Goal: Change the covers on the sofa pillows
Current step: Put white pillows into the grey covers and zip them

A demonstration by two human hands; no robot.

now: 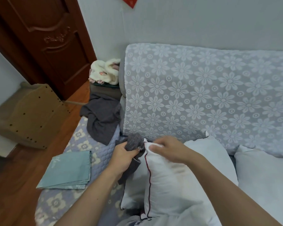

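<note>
left hand (pixel 124 154) grips grey cover (pixel 134 142), zipper half hidden; right hand (pixel 167 148) pinches white pillow (pixel 168 181) corner, pillow standing upright beside it

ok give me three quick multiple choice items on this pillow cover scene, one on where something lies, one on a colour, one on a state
1. Where does the folded teal cover lie?
A. on the sofa seat, left of the hands
B. on the wooden floor
C. on the sofa backrest

2. What colour is the piping on the white pillow held in front?
A. yellow
B. dark red
C. green

3. What is the left hand doing?
A. resting flat and empty
B. holding the teal cover
C. gripping the grey cover

Answers:
1 A, it sits on the quilted seat pad.
2 B, a dark red line runs down the pillow's edge.
3 C, its fingers are closed on grey fabric, while the right hand holds the pillow's top corner.
</note>
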